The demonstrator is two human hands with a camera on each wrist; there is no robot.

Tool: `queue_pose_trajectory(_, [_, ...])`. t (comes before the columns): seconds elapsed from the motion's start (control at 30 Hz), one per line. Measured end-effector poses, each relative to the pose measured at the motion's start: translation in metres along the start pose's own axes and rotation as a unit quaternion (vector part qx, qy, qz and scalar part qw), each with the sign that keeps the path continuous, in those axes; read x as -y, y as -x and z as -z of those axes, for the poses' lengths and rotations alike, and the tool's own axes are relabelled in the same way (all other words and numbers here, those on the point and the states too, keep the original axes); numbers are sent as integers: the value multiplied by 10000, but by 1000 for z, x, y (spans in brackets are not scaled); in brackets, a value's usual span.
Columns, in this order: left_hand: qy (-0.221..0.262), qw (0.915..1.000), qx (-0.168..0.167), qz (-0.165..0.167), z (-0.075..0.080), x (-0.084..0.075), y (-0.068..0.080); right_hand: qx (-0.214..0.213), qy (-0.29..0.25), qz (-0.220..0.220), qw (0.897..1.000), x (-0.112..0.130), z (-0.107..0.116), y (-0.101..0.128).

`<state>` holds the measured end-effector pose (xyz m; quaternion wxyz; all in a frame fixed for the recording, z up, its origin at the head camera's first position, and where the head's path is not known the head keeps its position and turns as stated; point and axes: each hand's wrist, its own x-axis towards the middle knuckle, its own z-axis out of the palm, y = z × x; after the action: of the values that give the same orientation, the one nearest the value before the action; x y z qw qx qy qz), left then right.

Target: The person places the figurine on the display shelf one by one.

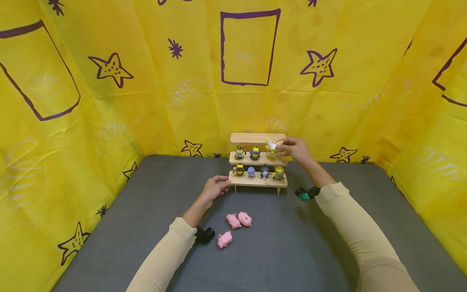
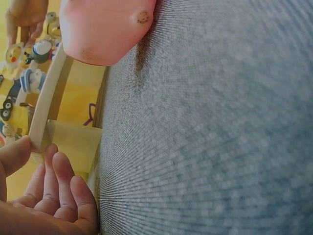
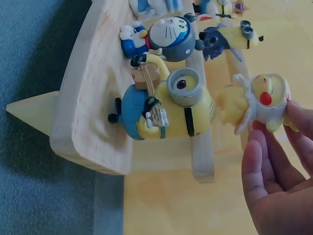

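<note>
Pink pigs [image 1: 234,221] obstruct table [image 1: 292,243] before shelf [image 1: 258,181] (toward left end); room right of them.

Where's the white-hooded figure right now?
Head view: the right hand pinches the white-hooded figure at the right end of the middle shelf, just right of the purple-and-yellow figure.

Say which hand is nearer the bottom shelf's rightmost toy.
Right. Right hand is above that toy, holding another figure; left hand grips the opposite end of the bottom shelf.
</note>
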<state>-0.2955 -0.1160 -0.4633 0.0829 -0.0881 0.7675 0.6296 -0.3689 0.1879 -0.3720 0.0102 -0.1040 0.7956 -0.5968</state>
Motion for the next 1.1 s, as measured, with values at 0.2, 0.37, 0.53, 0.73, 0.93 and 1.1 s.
queue_pose_trajectory(0.2, [-6, 10000, 30, 22, 0, 0, -1, 31, -247, -272, 9993, 0, 0, -4])
queue_pose_trajectory(0.37, [-9, 10000, 55, 24, 0, -1, 0, 135, -597, -385, 9974, -1, 0, -4])
queue_pose_trajectory(0.53, [-13, 10000, 59, 55, 1, -4, -1, 145, -908, -399, 9950, -5, 0, -4])
queue_pose_trajectory(0.73, [-37, 9999, 56, 84, 2, -5, 0, 65, -970, -449, 9942, -10, -2, -5])
queue_pose_trajectory(0.93, [-40, 10000, 30, 53, 1, -2, 0, 72, -1184, -443, 9920, -11, -4, -3])
queue_pose_trajectory(1.1, [-43, 10000, 17, 29, 1, -1, 0, 84, -1251, -430, 9912, -11, -4, 0])
